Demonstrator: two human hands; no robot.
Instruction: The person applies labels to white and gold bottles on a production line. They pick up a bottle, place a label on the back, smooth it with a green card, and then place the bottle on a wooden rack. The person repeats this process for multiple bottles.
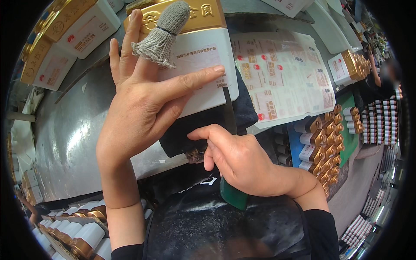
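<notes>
My left hand [130, 108] lies spread over a white bottle [227, 47] with a gold embossed top, lying on its side. A grey knitted finger cover [167, 32], banded with dark elastic, sits on one finger. The thumb and another finger stretch across the printed label on the bottle's face. Nearer to me, my right hand [247, 162] is closed around a green scraper [234, 195], whose flat end shows below the palm. Its index finger points left, over a dark cloth [245, 106] under the bottle's near end. The grip itself is partly hidden.
A translucent sheet of printed labels [284, 82] lies right of the bottle. More white and gold bottles [89, 32] stand at upper left, and others [320, 143] in rows at right and lower left [89, 236]. The metal tabletop [73, 134] extends left. Another person [385, 82] is at far right.
</notes>
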